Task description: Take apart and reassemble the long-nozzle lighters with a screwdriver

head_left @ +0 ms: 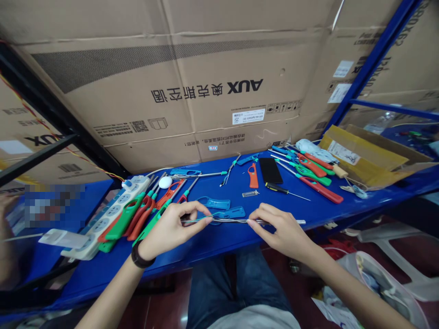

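Observation:
At the table's front edge, my left hand [180,223] is closed in a pinch on thin wires [228,220], some whitish and some teal. The wires run right to my right hand [279,226], whose fingers are closed around a slim metal tube [300,222]. The tube's bare end sticks out to the right. Just behind the wires lie two blue plastic lighter shell pieces, one open-handled shell [219,204] and one flat shell [237,212]. My left fingers partly hide the wire ends.
Long-necked lighters [128,214] lie beside a white power strip [113,211] on the left; more lighters [320,186] are piled right. A black phone [270,170], a screwdriver [277,188], an orange shell [253,176] and a clear part [250,193] lie mid-table. Cardboard [206,59] stands behind.

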The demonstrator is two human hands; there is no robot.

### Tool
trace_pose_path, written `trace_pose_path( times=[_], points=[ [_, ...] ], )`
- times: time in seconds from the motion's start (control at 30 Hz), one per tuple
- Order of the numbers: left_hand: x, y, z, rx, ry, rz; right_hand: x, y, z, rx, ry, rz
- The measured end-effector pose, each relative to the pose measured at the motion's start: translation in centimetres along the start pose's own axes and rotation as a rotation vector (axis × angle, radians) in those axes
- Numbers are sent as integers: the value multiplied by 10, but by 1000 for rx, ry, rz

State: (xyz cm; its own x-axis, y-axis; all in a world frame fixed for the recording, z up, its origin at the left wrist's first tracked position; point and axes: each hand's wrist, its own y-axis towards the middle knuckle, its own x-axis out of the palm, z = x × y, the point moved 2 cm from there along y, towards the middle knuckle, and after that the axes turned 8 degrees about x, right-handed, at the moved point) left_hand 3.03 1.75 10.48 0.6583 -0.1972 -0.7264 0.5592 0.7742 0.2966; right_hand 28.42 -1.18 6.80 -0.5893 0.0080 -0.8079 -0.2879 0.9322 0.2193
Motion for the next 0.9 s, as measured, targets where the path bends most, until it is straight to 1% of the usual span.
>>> trace_pose_path(
  times=[0.13, 0.23, 0.33, 0.47, 0.6, 0.77, 0.9],
  points=[
    [3, 2, -3, -71, -110, -48, -1, 0, -3, -37, -9, 43],
    [4, 3, -4, -114, -195, -62, -1, 0, -3, -51, -34, 36],
    [4, 4, -6, -136, -198, -65, -1, -1, -3, -80, -29, -20],
    [6, 4, -7, -138, -201, -51, 0, -2, -3, -102, 84, -116],
    [19, 6, -3, -144, -234, -68, 5, -1, -8, -107, 170, -144],
    [37, 12, 5, -167, -277, -56, 10, 3, -15, -138, 202, -115],
    [42, 14, 12, -164, -304, -64, 9, 3, -18, -159, 190, -106]
  ],
)
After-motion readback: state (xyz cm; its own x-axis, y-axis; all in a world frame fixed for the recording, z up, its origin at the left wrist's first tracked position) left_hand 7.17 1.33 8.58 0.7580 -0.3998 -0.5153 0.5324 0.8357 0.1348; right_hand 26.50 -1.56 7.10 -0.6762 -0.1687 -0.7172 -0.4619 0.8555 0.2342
